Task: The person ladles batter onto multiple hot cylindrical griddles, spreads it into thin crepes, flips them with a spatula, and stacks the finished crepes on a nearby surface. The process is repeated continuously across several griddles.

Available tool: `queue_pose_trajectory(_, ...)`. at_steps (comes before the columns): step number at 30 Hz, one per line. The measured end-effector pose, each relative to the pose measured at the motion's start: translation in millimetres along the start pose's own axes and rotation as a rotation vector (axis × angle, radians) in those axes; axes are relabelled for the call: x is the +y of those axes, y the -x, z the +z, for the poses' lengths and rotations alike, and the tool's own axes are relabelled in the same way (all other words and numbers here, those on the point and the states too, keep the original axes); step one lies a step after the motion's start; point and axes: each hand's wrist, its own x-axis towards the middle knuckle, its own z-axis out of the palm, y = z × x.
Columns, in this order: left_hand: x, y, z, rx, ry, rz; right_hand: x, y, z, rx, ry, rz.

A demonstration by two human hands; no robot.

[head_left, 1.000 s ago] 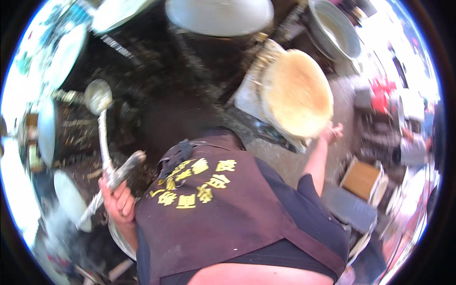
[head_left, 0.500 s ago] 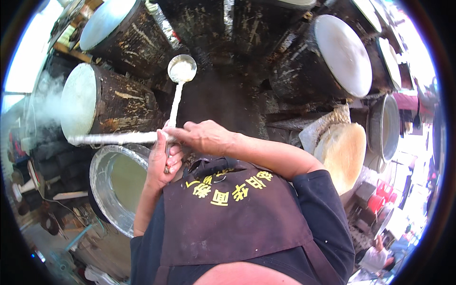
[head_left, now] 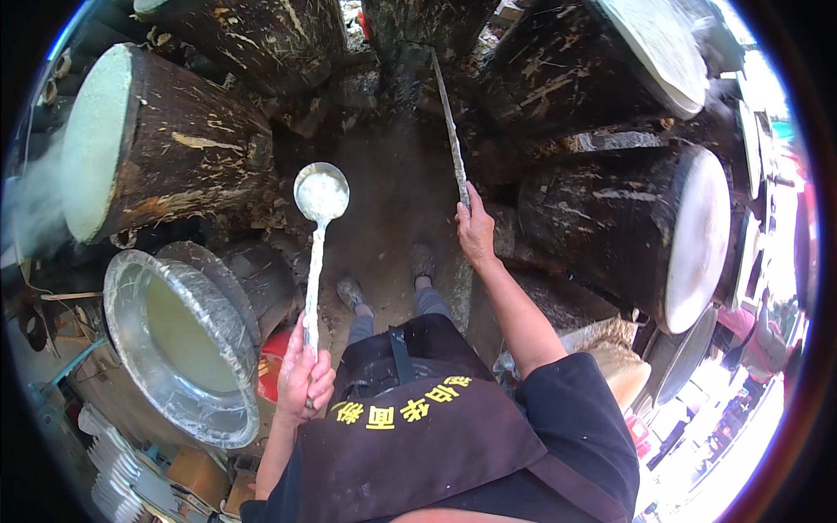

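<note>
My left hand (head_left: 305,379) is closed around the handle of a ladle (head_left: 322,199), which points away from me. Its round metal bowl holds something white, and a white crust coats the handle. Off to the right, my right hand (head_left: 476,234) grips one end of a long thin stick (head_left: 451,131), also crusted white along its length. The stick's far tip reaches toward the dark vats at the back. The two hands are well apart, and neither tool touches a vat lid as far as I can see.
Dark, streaked vats with pale round tops stand left (head_left: 196,139) and right (head_left: 610,231). Steam rises at far left. A metal basin (head_left: 242,403) of pale greenish liquid sits near my left arm. My shoes (head_left: 423,260) are on the floor between. A tan bundle (head_left: 623,366) lies right.
My hands were together before my chest, the stick pointing left. Now the right hand has swung out right with the stick pointing forward. The ladle stays in my left hand; the view has shifted.
</note>
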Motion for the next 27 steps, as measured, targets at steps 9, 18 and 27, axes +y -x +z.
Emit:
queue_pose_trajectory(9,-21,-86,-61,0.077,-0.076,-0.035,69,-130,72,0.237,0.218,-0.499)
queue_pose_trajectory(18,-28,-113,-90,0.110,-0.032,-0.089,103,-164,98,0.112,0.262,-0.261)
queue_pose_trajectory(27,-25,-109,-85,0.106,-0.033,-0.065,87,-161,89,0.170,0.281,-0.247)
